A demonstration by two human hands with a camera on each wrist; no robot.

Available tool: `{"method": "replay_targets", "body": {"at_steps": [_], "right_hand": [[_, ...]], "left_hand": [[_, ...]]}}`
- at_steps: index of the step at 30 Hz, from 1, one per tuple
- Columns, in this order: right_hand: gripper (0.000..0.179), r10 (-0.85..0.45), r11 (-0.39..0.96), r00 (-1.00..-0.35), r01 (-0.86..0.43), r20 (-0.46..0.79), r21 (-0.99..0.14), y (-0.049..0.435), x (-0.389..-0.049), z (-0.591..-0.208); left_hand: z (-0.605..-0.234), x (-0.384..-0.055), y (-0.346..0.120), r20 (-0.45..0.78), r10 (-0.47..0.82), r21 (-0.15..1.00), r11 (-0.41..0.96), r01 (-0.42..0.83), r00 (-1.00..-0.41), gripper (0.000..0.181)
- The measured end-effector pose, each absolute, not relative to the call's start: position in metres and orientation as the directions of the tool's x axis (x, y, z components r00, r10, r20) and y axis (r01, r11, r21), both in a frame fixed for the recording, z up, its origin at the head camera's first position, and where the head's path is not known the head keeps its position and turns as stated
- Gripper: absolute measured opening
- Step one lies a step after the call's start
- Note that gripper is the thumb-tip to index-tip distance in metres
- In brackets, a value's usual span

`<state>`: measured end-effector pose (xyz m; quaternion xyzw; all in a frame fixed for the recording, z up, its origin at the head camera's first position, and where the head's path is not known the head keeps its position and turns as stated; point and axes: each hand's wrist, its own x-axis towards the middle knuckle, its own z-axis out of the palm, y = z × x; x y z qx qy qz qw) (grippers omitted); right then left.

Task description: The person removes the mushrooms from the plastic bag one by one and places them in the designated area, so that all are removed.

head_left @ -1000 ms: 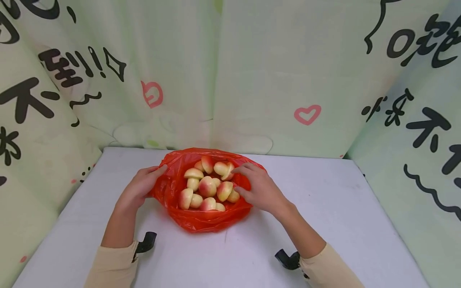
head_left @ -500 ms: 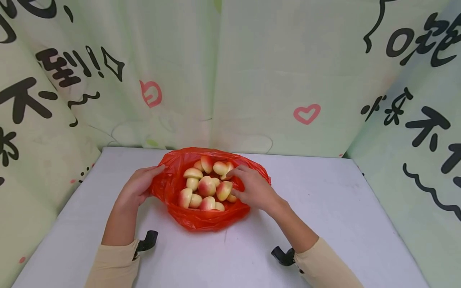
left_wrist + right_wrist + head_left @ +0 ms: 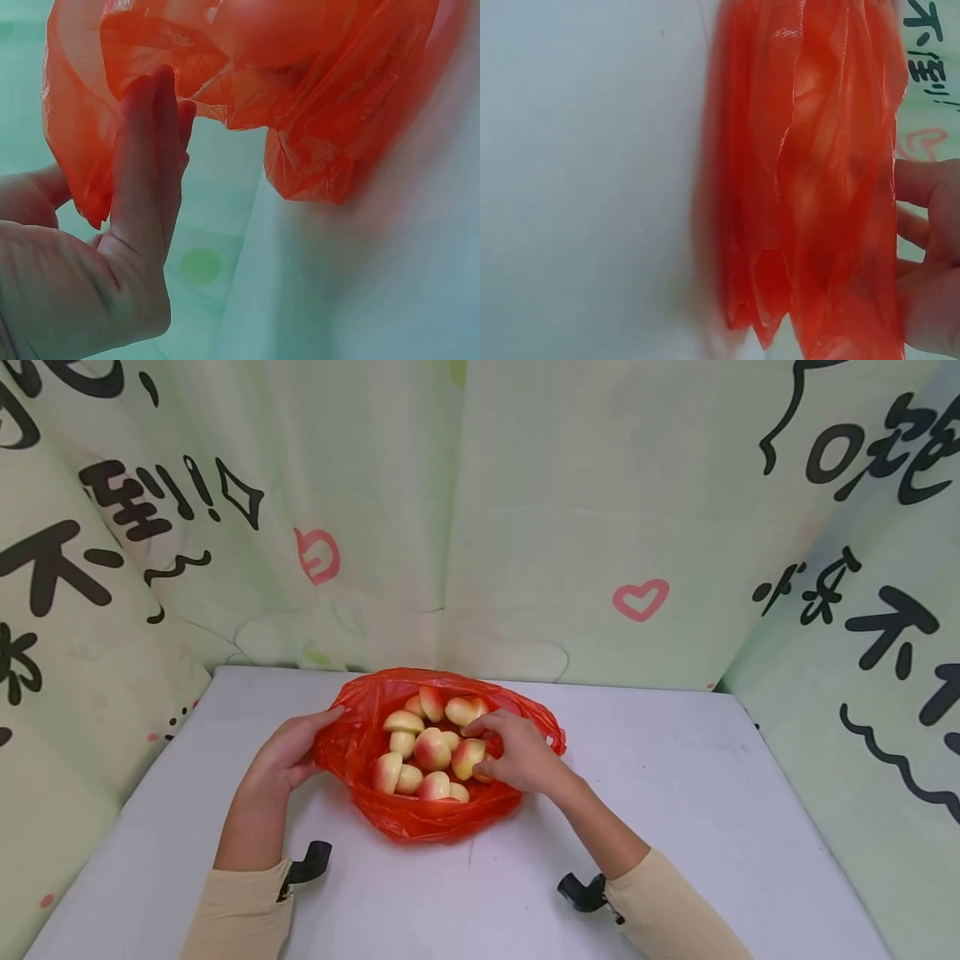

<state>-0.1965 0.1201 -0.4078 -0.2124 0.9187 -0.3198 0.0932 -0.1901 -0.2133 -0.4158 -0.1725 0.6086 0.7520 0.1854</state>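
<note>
Pale printed curtain (image 3: 525, 527) behind white table (image 3: 675, 802); red bag (image 3: 442, 823) of mushroom-shaped pieces (image 3: 432, 749) near table's back edge — left hand (image 3: 294, 747) pinches bag's left rim, right hand (image 3: 519, 756) inside, around one piece (image 3: 466, 758) — grip unclear.

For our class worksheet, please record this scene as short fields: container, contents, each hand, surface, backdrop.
Container: crumpled red translucent plastic bag, mouth open
Contents: several cream-and-pink, rounded mushroom-shaped pieces
Left hand: holds the bag's edge between thumb and fingers
Right hand: reaches inside, beside one piece; firm grip cannot be confirmed
Surface: white flat table
Backdrop: pale green printed curtain
</note>
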Motion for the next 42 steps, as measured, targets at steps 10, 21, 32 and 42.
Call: {"method": "replay_targets", "body": {"at_steps": [10, 21, 32, 42], "right_hand": [[0.049, -0.405, 0.718, -0.911, -0.261, -0.082, -0.645, 0.12, -0.201, -0.418], [0.05, -0.426, 0.712, -0.898, -0.259, -0.109, -0.652, 0.116, -0.2, -0.421], [0.052, -0.433, 0.718, -0.895, -0.271, -0.107, -0.642, 0.117, -0.2, -0.423], [0.047, -0.415, 0.721, -0.905, -0.26, -0.1, -0.642, 0.114, -0.2, -0.424]], "left_hand": [[-0.418, -0.191, -0.215, -0.5, 0.077, 0.829, -0.247, -0.502, -0.863, 0.051], [-0.418, -0.191, -0.214, -0.51, 0.057, 0.833, -0.217, -0.51, -0.858, 0.056], [-0.418, -0.188, -0.215, -0.507, 0.088, 0.821, -0.254, -0.511, -0.858, 0.056], [-0.418, -0.186, -0.219, -0.488, 0.135, 0.809, -0.302, -0.505, -0.863, 0.06]]}}
